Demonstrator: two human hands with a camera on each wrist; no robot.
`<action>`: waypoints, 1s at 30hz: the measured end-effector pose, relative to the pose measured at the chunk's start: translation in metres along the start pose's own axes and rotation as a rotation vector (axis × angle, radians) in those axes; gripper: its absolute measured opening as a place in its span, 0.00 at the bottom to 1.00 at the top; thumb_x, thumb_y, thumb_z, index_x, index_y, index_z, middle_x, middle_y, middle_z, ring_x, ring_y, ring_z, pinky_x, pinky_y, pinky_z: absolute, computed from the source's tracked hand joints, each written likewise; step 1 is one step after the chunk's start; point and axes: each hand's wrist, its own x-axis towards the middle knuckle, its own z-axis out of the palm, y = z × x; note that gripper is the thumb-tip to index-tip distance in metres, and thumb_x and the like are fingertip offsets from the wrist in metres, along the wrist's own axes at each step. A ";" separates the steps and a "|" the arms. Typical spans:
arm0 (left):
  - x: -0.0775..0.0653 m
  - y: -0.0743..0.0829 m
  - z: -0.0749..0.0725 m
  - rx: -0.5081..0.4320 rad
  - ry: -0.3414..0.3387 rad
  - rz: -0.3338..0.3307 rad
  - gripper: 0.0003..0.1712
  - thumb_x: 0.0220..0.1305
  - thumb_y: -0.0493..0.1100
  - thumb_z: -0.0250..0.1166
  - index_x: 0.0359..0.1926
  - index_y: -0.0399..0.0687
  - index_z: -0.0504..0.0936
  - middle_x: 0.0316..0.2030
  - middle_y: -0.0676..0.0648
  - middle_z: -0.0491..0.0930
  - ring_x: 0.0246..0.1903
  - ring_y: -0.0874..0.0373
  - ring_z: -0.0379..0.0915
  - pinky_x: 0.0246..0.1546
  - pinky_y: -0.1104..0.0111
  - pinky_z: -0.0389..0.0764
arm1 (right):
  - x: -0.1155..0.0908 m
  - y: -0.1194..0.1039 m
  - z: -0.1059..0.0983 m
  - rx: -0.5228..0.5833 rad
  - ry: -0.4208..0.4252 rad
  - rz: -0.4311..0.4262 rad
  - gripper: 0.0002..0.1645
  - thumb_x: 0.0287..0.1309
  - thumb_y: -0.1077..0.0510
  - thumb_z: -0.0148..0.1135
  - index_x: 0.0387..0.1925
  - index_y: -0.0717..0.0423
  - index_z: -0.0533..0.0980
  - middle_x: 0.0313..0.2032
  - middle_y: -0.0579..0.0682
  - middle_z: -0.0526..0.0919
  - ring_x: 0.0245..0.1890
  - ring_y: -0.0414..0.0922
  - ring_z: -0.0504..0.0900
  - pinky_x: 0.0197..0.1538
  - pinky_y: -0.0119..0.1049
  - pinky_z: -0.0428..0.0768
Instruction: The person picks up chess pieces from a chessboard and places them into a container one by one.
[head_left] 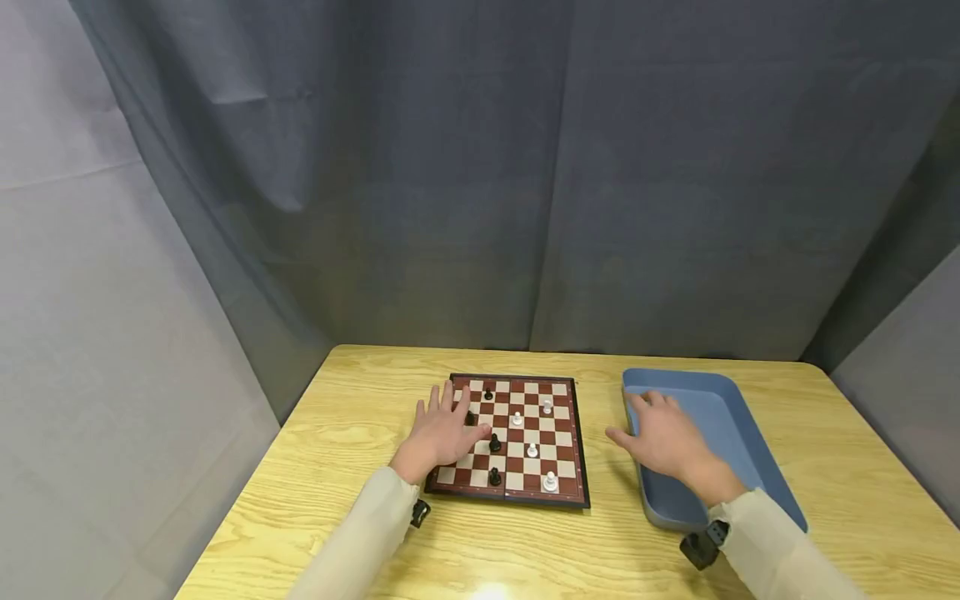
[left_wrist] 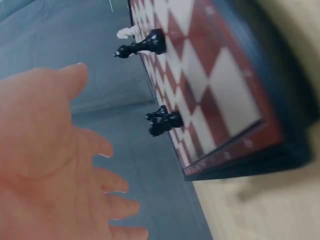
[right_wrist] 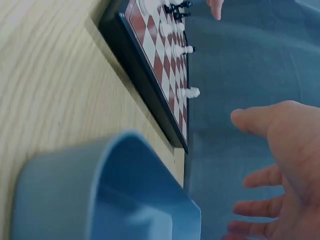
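Observation:
A red-and-white chessboard (head_left: 517, 497) with a dark rim lies on the table. Several black chess pieces (head_left: 494, 477) stand toward its left side and several white chess pieces (head_left: 551, 482) toward its right. My left hand (head_left: 442, 433) hovers above the board's left part, fingers spread, holding nothing. In the left wrist view, its palm (left_wrist: 40, 150) faces the board, apart from a tall black piece (left_wrist: 145, 45) and a black knight (left_wrist: 165, 121). With fingers spread and nothing in it, my right hand (head_left: 666, 437) is over the left side of a blue tray (head_left: 772, 454).
The wooden table (head_left: 300, 492) carries the board and, to its right, the tray, with a strip of bare wood between them. Raised walls surround the tray (right_wrist: 60, 190). A dark grey curtain (head_left: 450, 208) hangs behind the table, and pale cloth (head_left: 112, 375) hangs at the left.

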 end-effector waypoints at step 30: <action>-0.016 -0.019 0.042 0.010 -0.097 0.005 0.49 0.66 0.69 0.45 0.73 0.39 0.48 0.72 0.35 0.42 0.69 0.38 0.42 0.64 0.44 0.51 | -0.013 -0.053 0.032 0.421 -0.260 -0.144 0.19 0.57 0.61 0.65 0.50 0.62 0.76 0.42 0.51 0.78 0.31 0.39 0.74 0.31 0.34 0.74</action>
